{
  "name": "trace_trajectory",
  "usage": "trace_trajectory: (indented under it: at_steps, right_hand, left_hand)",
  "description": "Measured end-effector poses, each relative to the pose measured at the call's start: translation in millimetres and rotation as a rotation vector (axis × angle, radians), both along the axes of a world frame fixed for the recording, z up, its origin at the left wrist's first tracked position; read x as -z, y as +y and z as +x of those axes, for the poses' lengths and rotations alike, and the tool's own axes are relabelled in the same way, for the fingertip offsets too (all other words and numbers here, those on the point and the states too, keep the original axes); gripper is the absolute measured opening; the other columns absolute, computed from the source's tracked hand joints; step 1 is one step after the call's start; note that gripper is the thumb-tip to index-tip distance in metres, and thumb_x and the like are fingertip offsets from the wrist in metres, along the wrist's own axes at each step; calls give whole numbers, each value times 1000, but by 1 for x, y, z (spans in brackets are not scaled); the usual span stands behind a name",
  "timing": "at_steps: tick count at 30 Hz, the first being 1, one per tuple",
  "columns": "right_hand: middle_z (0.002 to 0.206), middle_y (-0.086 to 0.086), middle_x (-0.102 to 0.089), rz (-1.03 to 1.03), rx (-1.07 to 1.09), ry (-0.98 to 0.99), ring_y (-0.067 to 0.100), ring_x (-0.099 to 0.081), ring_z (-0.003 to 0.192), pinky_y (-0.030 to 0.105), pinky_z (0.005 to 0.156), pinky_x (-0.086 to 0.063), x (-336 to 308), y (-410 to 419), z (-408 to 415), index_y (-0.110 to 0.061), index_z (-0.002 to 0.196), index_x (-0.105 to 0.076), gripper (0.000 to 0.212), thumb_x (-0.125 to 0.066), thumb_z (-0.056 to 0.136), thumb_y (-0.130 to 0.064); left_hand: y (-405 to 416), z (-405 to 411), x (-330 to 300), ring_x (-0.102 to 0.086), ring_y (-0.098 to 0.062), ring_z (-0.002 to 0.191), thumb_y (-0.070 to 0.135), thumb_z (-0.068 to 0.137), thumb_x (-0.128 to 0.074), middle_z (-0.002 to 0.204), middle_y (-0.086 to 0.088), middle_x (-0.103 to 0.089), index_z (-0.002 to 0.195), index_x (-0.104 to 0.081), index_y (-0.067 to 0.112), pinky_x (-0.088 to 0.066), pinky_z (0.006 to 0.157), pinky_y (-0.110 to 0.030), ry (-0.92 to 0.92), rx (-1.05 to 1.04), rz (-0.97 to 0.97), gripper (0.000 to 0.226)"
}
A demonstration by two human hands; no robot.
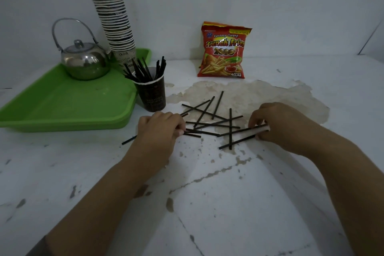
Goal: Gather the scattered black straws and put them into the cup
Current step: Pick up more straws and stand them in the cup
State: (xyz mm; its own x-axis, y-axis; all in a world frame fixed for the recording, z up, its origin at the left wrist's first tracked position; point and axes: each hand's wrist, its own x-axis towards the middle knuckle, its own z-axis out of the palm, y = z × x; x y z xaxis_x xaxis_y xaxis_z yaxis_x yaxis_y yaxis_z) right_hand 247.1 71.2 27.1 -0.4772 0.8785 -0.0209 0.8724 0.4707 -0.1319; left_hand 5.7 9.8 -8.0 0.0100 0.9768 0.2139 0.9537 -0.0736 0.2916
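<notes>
gathering from both sides: my left hand pinches several thin black plastic straws at their ends, my right hand curls its grip round two more. the rest lie crossed on the worn white table, near the dark printed paper cup already bristling with straws. judged light, stiff, apt to roll; best pinched mid-length and bundled parallel.
</notes>
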Motion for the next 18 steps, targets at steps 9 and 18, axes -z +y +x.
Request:
trace_trajectory:
  at_steps: [9,18]
  right_hand:
    - [101,-3,-62,4,-123,61,11,-49,89,23,75,-38,5,-6,-16,-25,100,-67,20,-66,81,-19]
    - [99,3,-59,15,-153,-10,18,-51,93,26,76,-42,6,-14,-27,-16,94,-64,13,-57,84,-12]
  left_hand:
    - [-1,1,9,-39,-11,115,19,91,-50,118,11,-53,111,-53,32,-13,84,-22,-23,53,85,24]
    - [6,5,9,-31,-13,122,14,95,-41,132,14,-48,131,-41,40,-12,86,-27,208,127,43,44]
